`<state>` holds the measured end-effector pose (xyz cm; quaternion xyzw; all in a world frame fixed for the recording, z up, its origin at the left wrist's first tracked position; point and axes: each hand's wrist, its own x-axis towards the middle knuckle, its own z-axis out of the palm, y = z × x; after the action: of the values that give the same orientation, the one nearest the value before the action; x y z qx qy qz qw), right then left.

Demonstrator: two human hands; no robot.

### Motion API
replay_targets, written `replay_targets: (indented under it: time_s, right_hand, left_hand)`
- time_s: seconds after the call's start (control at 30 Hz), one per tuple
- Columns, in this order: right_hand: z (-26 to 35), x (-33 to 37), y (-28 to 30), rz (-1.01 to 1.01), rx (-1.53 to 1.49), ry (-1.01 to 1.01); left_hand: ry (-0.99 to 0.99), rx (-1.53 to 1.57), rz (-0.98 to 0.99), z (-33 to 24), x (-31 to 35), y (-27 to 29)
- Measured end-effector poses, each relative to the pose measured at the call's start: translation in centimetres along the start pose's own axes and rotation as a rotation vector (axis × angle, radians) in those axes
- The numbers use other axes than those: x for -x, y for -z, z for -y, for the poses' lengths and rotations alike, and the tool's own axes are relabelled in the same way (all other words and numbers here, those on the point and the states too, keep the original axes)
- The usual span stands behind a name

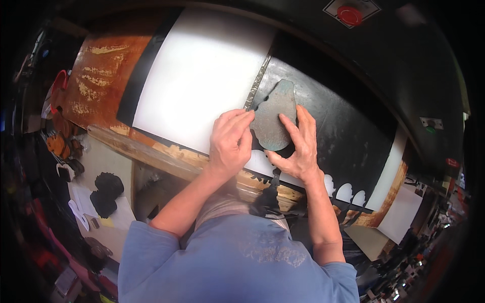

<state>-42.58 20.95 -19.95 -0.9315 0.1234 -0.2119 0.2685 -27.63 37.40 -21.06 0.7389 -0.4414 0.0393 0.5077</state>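
A flat grey-green cutting die [275, 118], narrow at its far end and wavy along its left edge, lies on a glossy black sheet [348, 146]. My right hand [300, 144] grips it from the right, thumb at its near end, one finger on top and others along its side. My left hand [232, 139] is closed, its fingertips together against the die's left edge; its thumb is partly hidden. White rounded gaps [344, 193] show along the sheet's near edge. Dark scraps [270, 194] hang over the front edge between my forearms.
A white board [202, 76] lies left of the black sheet, with a scuffed brown board [101, 76] beyond it. A worn wooden rail [146, 151] runs along the front. Black cut pieces [106, 194] lie on a lower surface at left. A red button [349, 15] is on the dark machine overhead.
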Motion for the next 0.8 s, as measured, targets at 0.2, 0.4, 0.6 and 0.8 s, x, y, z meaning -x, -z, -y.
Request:
replay_targets:
  time_s: [0.2, 0.4, 0.6, 0.8]
  right_hand:
    - [-0.6, -0.1, -0.1, 0.016, -0.099, -0.065]
    - [-0.5, -0.3, 0.1, 0.02, -0.066, -0.046]
    - [-0.6, 0.6, 2.0, -0.136, -0.17, -0.015]
    - [-4.0, 5.6, 9.6, -0.855, -0.335, -0.394]
  left_hand:
    - [-0.012, 0.008, 0.007, 0.3, 0.1, 0.1]
    - [0.0, 0.012, 0.035, -0.2, -0.6, 0.6]
    - [0.026, 0.134, 0.148, -2.1, 0.5, 3.7]
    - [-0.229, 0.168, 0.414, -4.0, 8.2, 3.3]
